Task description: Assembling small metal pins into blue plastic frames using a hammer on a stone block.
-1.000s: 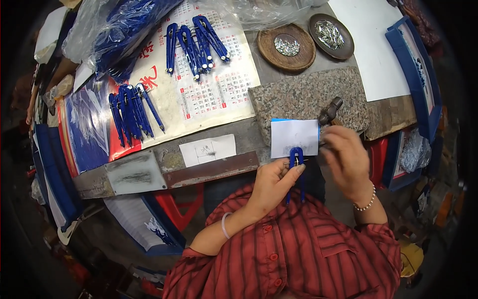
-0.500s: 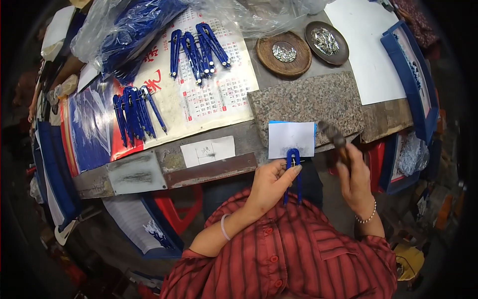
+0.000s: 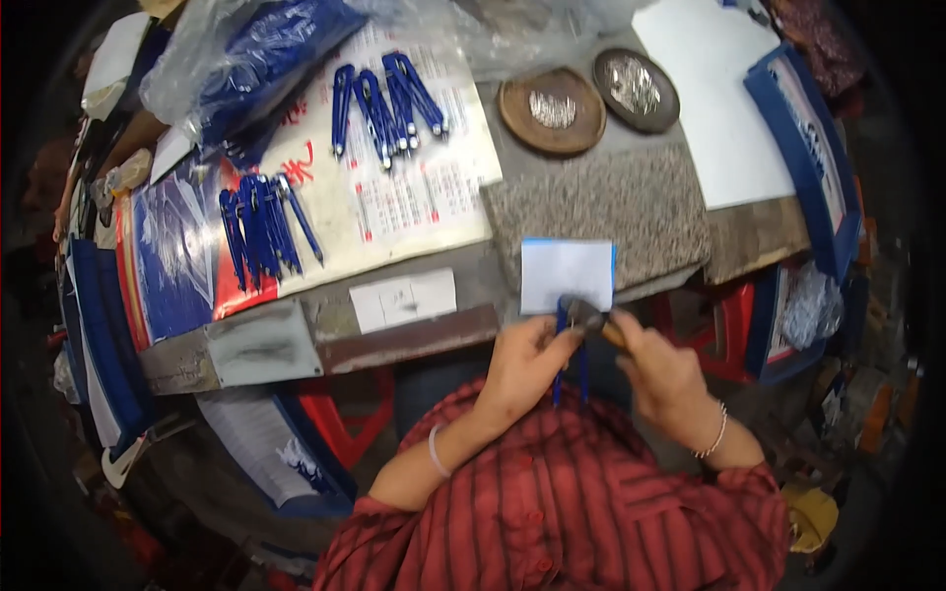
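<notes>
My left hand (image 3: 517,364) is closed around the upper part of a blue U-shaped two-legged piece (image 3: 584,372), its legs pointing down towards me. My right hand (image 3: 668,372) grips the wooden handle of a hammer (image 3: 584,316). Its dark head is at the top of the blue piece, beside my left thumb, and hides part of it; whether they touch I cannot tell. Just beyond is a white pad with a blue edge (image 3: 565,271), lying on the near edge of a speckled stone slab (image 3: 611,202).
Two round wooden dishes, one brown (image 3: 507,108) and one darker (image 3: 662,120), hold small shiny metal pieces. Bundles of similar blue pieces (image 3: 258,227) lie on a calendar sheet (image 3: 453,212) to the left. Blue trays (image 3: 788,108) stand at the right; a plastic bag (image 3: 286,49) lies far left.
My right hand has brought the hammer down and left, from above the slab's near edge to the top of the blue piece. My left hand keeps its hold; the whole view has shifted slightly.
</notes>
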The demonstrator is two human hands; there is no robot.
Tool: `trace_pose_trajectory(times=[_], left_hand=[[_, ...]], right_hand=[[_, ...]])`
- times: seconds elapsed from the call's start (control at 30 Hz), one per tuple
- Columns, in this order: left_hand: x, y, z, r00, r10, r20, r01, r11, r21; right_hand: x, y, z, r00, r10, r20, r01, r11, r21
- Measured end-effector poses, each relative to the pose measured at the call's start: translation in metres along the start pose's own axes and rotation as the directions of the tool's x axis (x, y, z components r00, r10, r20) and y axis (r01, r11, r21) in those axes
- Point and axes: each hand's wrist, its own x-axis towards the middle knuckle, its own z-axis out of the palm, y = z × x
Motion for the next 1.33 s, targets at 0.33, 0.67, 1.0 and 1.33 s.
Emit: trace_pose_trajectory(times=[0.33,0.67,1.0,1.33], left_hand=[[-0.001,0.008,-0.002,0.998,-0.052,0.040,0.052,0.999,-0.006],[0.003,-0.002,-0.002,0.999,0.008,0.052,-0.007,1.000,-0.022],[0.001,0.006,-0.002,0.996,-0.071,0.045,0.069,0.996,0.049],[0.000,0.006,-0.005,0.996,-0.006,0.086,0.001,0.998,0.065]], right_hand=[[0.005,0.014,0.010,0.993,-0.002,-0.116,0.006,1.000,0.031],[-0.012,0.001,-0.005,0.976,-0.038,-0.213,0.059,0.994,0.090],[-0.001,0.009,0.012,0.987,0.080,-0.140,-0.062,0.990,0.127],[0.007,0.045,0.007,0.890,0.035,-0.454,-0.195,0.930,-0.311]])
